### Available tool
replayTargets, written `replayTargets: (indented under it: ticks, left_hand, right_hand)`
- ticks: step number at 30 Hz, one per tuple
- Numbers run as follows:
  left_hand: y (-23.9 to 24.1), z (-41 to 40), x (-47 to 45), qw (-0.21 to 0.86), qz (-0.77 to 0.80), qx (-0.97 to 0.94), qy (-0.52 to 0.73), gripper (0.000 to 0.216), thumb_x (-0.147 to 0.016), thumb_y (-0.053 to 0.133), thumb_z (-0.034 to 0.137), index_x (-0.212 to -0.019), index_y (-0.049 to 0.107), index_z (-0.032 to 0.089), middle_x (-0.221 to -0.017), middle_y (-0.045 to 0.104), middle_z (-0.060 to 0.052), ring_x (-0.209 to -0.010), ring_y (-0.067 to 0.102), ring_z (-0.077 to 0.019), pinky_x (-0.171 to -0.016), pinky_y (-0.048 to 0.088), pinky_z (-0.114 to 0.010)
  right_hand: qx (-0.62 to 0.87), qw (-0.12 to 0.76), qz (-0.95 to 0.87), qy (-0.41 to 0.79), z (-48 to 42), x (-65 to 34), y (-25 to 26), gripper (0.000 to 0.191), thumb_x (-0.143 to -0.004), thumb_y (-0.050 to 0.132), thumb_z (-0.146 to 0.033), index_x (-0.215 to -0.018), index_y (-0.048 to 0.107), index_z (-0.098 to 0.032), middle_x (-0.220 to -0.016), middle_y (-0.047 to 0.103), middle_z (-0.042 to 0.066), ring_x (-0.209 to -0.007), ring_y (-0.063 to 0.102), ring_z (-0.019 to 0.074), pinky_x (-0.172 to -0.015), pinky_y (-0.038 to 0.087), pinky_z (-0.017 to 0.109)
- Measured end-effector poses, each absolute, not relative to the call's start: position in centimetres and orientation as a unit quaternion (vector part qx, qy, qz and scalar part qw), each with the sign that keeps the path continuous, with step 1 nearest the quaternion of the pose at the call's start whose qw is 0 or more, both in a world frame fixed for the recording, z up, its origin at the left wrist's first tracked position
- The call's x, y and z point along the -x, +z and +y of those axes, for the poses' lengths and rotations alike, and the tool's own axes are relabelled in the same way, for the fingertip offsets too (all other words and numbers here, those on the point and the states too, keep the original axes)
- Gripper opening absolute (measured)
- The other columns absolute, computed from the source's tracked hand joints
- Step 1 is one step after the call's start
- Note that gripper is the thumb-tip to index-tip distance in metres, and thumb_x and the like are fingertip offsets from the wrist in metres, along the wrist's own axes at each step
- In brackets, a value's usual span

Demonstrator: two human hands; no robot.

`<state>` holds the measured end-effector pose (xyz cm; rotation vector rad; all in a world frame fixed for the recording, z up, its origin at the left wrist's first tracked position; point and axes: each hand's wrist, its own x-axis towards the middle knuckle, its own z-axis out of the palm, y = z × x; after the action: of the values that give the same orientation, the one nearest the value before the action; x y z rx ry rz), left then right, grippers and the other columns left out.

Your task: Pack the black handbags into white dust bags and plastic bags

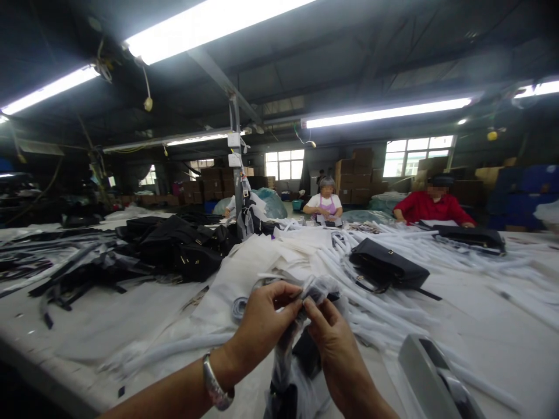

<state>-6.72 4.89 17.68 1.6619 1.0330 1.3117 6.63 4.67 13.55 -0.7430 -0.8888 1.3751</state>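
Our left hand (262,326) and right hand (334,343) both pinched the top of a clear plastic wrapper (322,287), held near us over the white table (87,343). A black handbag (386,267) lay farther off to the right among white strips (384,314), with black bags (174,247) piled far left.

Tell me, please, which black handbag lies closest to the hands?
The lone handbag on the white tubes just beyond the right hand; the heap at left and the bag before the person in red lie farther off.
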Motion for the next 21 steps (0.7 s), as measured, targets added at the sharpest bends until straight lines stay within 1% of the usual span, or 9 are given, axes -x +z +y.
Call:
replayTargets:
  ticks: [5, 7, 10, 14, 15, 17, 19, 21]
  left_hand:
    - [17.6, 4.4, 6.5, 0.388, 0.421, -0.627, 0.528, 0.029, -0.082, 0.073, 0.04, -0.096, 0.078, 0.015, -0.091, 0.078, -0.008, -0.086, 0.071, -0.0243, -0.075, 0.053, -0.029]
    - [17.5, 4.3, 6.5, 0.391, 0.427, -0.619, 0.532, 0.031, -0.082, 0.073, 0.042, -0.096, 0.077, 0.014, -0.088, 0.077, -0.007, -0.082, 0.07, -0.0228, -0.072, 0.053, -0.028]
    - [17.4, 4.6, 6.8, 0.373, 0.423, -0.633, 0.53, 0.031, -0.082, 0.072, 0.042, -0.094, 0.077, 0.013, -0.088, 0.077, -0.008, -0.08, 0.07, -0.0222, -0.07, 0.053, -0.027]
    - [17.7, 4.9, 7.3, 0.35, 0.429, -0.654, 0.515, 0.028, -0.081, 0.072, 0.039, -0.09, 0.078, 0.013, -0.086, 0.078, -0.009, -0.081, 0.072, -0.0242, -0.069, 0.053, -0.027]
    - [17.9, 4.9, 7.3, 0.344, 0.432, -0.659, 0.51, 0.026, -0.081, 0.072, 0.038, -0.09, 0.079, 0.014, -0.086, 0.078, -0.009, -0.082, 0.072, -0.0247, -0.07, 0.054, -0.028]
    - [18.3, 4.8, 7.3, 0.328, 0.441, -0.667, 0.503, 0.023, -0.081, 0.072, 0.035, -0.092, 0.08, 0.016, -0.089, 0.079, -0.008, -0.085, 0.073, -0.0257, -0.075, 0.054, -0.03]
    - [18.8, 4.4, 7.2, 0.271, 0.467, -0.685, 0.489, 0.021, -0.081, 0.071, 0.031, -0.094, 0.08, 0.018, -0.094, 0.079, -0.007, -0.089, 0.073, -0.0259, -0.08, 0.054, -0.031]
    - [19.1, 4.0, 6.9, 0.176, 0.502, -0.714, 0.456, 0.02, -0.082, 0.069, 0.028, -0.097, 0.08, 0.022, -0.096, 0.079, -0.006, -0.09, 0.073, -0.0258, -0.08, 0.054, -0.031]
  right_hand:
    - [0.367, 0.616, -0.408, 0.565, 4.7, -6.7, 13.2, 0.051, -0.071, 0.081, -0.052, -0.111, 0.069, -0.023, -0.091, 0.072, 0.001, -0.093, 0.065, 0.0202, -0.071, 0.05, 0.024]
    - [0.366, 0.623, -0.4, 0.564, 4.5, -6.7, 13.2, 0.051, -0.069, 0.083, -0.052, -0.109, 0.07, -0.021, -0.088, 0.071, 0.001, -0.088, 0.065, 0.0202, -0.068, 0.051, 0.024]
    - [0.34, 0.627, -0.386, 0.585, 4.4, -6.7, 13.3, 0.046, -0.069, 0.085, -0.047, -0.104, 0.071, -0.02, -0.088, 0.071, 0.002, -0.091, 0.066, 0.0209, -0.074, 0.053, 0.026]
    - [0.271, 0.618, -0.359, 0.645, 4.1, -6.9, 13.2, 0.035, -0.073, 0.084, -0.04, -0.099, 0.073, -0.021, -0.105, 0.071, 0.003, -0.101, 0.065, 0.0193, -0.091, 0.053, 0.029]
    - [0.262, 0.619, -0.352, 0.651, 4.0, -6.9, 13.2, 0.034, -0.073, 0.085, -0.039, -0.1, 0.073, -0.021, -0.108, 0.071, 0.003, -0.101, 0.065, 0.0189, -0.093, 0.053, 0.029]
    - [0.266, 0.628, -0.339, 0.648, 3.9, -6.8, 13.2, 0.035, -0.071, 0.087, -0.037, -0.099, 0.073, -0.02, -0.105, 0.071, 0.003, -0.099, 0.066, 0.0187, -0.092, 0.054, 0.029]
    - [0.281, 0.637, -0.332, 0.636, 3.8, -6.5, 13.3, 0.036, -0.068, 0.088, -0.036, -0.096, 0.073, -0.019, -0.099, 0.071, 0.003, -0.097, 0.067, 0.0192, -0.09, 0.055, 0.03]
    - [0.286, 0.643, -0.334, 0.627, 3.8, -6.2, 13.3, 0.035, -0.067, 0.088, -0.037, -0.093, 0.073, -0.019, -0.099, 0.071, 0.003, -0.096, 0.066, 0.0193, -0.089, 0.055, 0.03]
